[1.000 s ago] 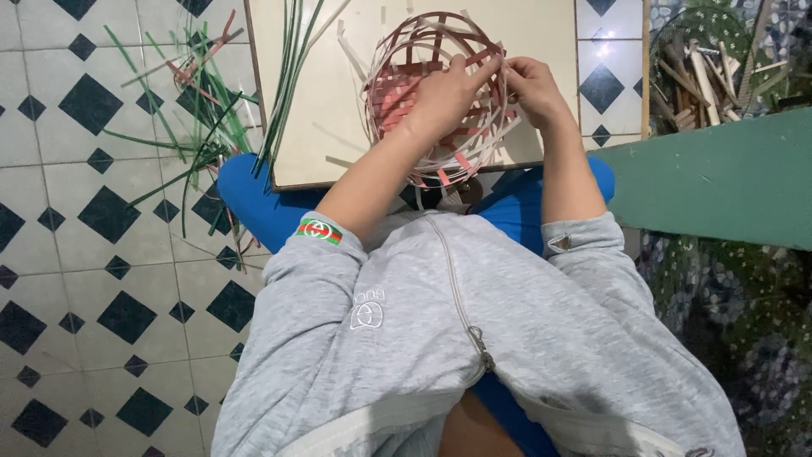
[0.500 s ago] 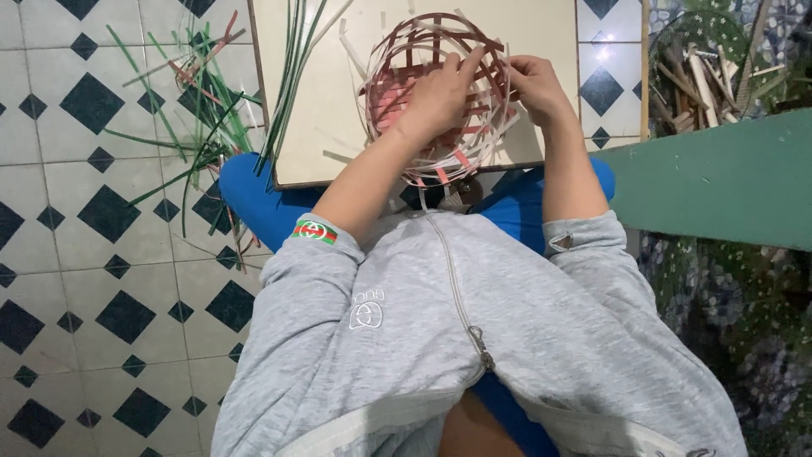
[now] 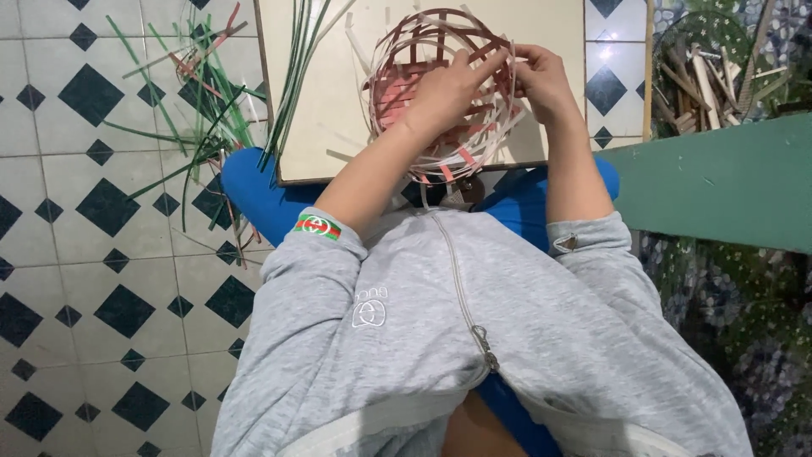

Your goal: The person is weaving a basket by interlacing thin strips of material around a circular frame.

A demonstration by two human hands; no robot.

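A half-woven basket (image 3: 406, 80) of pink, red and pale strips rests on a cream board (image 3: 326, 101) in front of my lap. My left hand (image 3: 447, 91) lies over the basket's middle, fingers pressing on its strips. At the basket's right rim, my right hand (image 3: 541, 83) pinches a pale strip. Both hands touch the basket, and the fingertips nearly meet at the upper right of the rim. Loose pale strip ends stick out around the basket.
Green and red strips (image 3: 199, 93) lie scattered on the black-and-white tiled floor (image 3: 76, 228) at left. Long green strips (image 3: 296, 68) lean across the board's left edge. A green plank (image 3: 719, 182) runs at right, with a wire basket of sticks (image 3: 702, 72) behind it.
My left hand has slid a little to the right across the basket toward my right hand. The basket stays in the same place on the board.
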